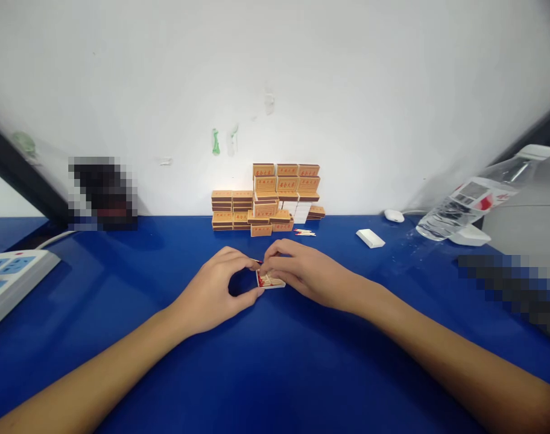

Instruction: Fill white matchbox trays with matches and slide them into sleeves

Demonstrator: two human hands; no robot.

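Note:
A small white matchbox tray (275, 286) holds red-tipped matches (270, 280) and lies on the blue table in front of me. My left hand (221, 289) grips the tray's left end between thumb and fingers. From the right, my right hand (297, 271) bends over the tray, its fingertips pinched together at the matches. A thin dark-tipped stick pokes out near where both hands' fingers meet. How many matches the right fingers hold is hidden. Beyond the hands, several loose matches (305, 232) lie on the table.
Stacked orange matchboxes (286, 184) stand against the wall. To the right are a white tray-like piece (370, 238), a white earphone case (394, 216) and a tilted water bottle (474, 196). A power strip (19, 277) sits at the left edge. Dark blurred items flank both sides.

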